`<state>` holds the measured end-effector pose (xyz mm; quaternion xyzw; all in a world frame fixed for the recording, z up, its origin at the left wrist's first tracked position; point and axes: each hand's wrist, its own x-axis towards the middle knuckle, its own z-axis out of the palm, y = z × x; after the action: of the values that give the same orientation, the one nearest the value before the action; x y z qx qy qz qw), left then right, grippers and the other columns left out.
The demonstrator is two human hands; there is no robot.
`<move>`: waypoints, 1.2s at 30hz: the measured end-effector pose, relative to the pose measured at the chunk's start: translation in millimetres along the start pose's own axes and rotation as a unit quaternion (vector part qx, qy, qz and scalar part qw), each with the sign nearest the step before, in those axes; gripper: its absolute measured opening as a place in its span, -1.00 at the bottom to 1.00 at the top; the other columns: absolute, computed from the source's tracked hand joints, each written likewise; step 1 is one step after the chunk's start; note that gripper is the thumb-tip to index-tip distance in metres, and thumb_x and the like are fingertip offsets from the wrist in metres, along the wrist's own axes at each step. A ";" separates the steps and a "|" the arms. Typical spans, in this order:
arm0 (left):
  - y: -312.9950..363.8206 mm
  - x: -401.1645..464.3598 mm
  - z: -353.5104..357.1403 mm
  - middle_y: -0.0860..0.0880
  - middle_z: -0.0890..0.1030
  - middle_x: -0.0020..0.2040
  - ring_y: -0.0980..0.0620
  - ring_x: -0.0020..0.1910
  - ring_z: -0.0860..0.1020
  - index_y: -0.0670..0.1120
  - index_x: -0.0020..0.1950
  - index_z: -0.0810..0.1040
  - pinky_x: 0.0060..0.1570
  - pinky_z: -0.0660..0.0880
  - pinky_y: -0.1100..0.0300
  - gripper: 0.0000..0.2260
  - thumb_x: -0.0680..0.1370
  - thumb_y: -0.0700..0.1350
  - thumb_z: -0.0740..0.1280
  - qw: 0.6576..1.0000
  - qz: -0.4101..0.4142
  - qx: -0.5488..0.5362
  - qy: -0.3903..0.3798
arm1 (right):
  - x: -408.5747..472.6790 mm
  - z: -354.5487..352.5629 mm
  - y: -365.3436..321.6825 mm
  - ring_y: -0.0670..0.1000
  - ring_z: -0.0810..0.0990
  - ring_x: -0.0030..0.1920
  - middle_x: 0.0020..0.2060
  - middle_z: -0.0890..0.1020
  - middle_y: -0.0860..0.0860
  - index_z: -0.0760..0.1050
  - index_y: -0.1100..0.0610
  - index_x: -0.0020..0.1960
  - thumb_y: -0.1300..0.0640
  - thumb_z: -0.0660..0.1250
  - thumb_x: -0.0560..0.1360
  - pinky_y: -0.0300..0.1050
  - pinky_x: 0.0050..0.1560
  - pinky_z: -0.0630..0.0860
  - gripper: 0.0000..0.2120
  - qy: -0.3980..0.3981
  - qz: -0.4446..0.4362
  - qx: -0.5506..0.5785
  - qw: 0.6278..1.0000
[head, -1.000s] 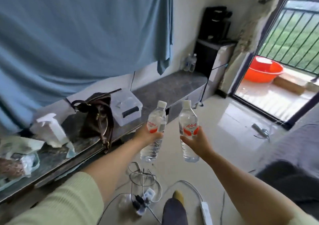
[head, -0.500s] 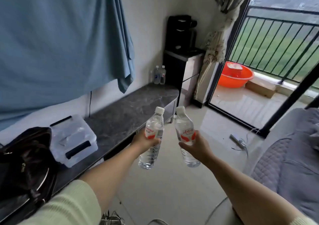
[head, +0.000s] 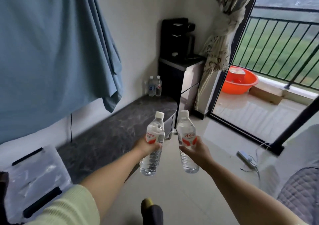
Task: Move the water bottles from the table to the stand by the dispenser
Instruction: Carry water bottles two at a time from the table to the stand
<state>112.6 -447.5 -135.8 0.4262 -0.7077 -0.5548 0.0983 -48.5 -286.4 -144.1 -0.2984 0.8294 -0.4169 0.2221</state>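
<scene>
The left hand (head: 146, 145) grips one clear water bottle (head: 152, 145) upright, the right hand (head: 196, 151) grips another (head: 187, 138), both near the marble stand (head: 120, 129)

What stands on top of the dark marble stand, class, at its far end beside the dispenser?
Two water bottles stand upright on the stand, against the wall beside the dispenser. The stand's near end is hidden by a clear plastic box.

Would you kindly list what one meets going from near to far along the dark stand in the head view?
Clear plastic lidded box with black handle → bare stretch of the dark marble-patterned stand top → two clear water bottles standing by the wall → black water dispenser cabinet.
</scene>
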 end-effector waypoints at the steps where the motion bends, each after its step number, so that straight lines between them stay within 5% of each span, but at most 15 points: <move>1: 5.6 22.5 -2.6 -0.01 0.65 -0.09 0.04 -0.10 0.61 0.03 -0.10 0.56 0.01 0.53 0.13 -0.83 0.39 -0.14 0.50 1.000 -0.001 -0.006 -0.008 | 22.7 2.5 -2.8 -0.05 0.54 -0.12 -0.08 0.58 -0.06 0.36 0.00 0.07 -0.02 0.54 0.32 -0.27 -0.24 0.38 -0.55 0.002 0.000 -0.001 1.000; 5: 37.7 118.1 -21.4 0.06 0.59 -0.17 0.12 -0.18 0.56 0.00 -0.06 0.54 -0.17 0.45 0.25 -0.81 0.42 -0.18 0.49 1.000 -0.003 -0.015 -0.024 | 118.1 8.1 -26.6 -0.02 0.54 -0.10 -0.08 0.58 -0.04 0.36 0.02 0.07 0.02 0.54 0.33 -0.19 -0.15 0.41 -0.55 0.011 0.005 0.007 1.000; 11: 87.6 232.2 -59.2 0.04 0.61 -0.16 0.06 -0.15 0.58 0.04 -0.13 0.53 -0.05 0.46 0.17 -0.83 0.41 -0.13 0.50 0.999 -0.015 0.001 -0.033 | 227.0 15.6 -65.6 -0.09 0.53 -0.15 -0.13 0.55 -0.11 0.35 -0.01 0.09 0.05 0.53 0.36 -0.24 -0.18 0.41 -0.56 0.019 0.014 0.045 0.999; 16: 105.8 293.1 -75.5 0.02 0.60 -0.10 0.06 -0.13 0.57 -0.06 0.01 0.54 -0.08 0.44 0.19 -0.75 0.40 -0.15 0.51 0.999 -0.028 -0.010 -0.034 | 294.4 20.3 -80.2 -0.27 0.53 -0.25 -0.22 0.58 -0.15 0.41 -0.06 -0.06 0.13 0.53 0.36 -0.46 -0.37 0.36 -0.68 0.013 0.012 0.040 0.999; 23: 107.9 380.5 -90.4 0.04 0.60 -0.07 0.12 -0.16 0.55 -0.01 0.05 0.50 -0.18 0.42 0.29 -0.69 0.38 -0.10 0.52 0.998 -0.049 0.025 -0.015 | 397.3 36.5 -77.1 -0.10 0.61 -0.19 -0.10 0.65 0.06 0.44 0.05 -0.01 0.14 0.52 0.38 -0.31 -0.29 0.48 -0.70 -0.013 0.052 0.067 0.996; 28: 116.3 473.8 -78.7 0.04 0.63 -0.01 0.04 -0.04 0.60 0.05 0.10 0.52 -0.06 0.47 0.19 -0.61 0.33 0.03 0.53 0.995 -0.085 0.038 0.026 | 499.5 48.0 -58.4 0.07 0.63 -0.05 -0.06 0.63 0.08 0.39 0.14 0.10 0.12 0.54 0.35 0.13 0.05 0.60 -0.56 -0.057 0.084 0.075 0.992; 36: 122.2 619.0 -37.3 0.10 0.63 -0.04 0.07 -0.07 0.59 0.05 0.15 0.50 -0.08 0.47 0.17 -0.56 0.33 0.04 0.54 0.982 -0.160 -0.054 0.088 | 673.4 59.8 -24.9 0.07 0.61 0.04 0.00 0.63 0.03 0.40 0.08 0.19 0.09 0.55 0.33 0.11 0.15 0.56 -0.48 -0.134 0.150 0.067 0.977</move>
<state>-307.2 -912.1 -222.5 0.5753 -0.5877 -0.5611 0.0934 -490.9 -789.7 -237.3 -0.2080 0.7974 -0.3899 0.4109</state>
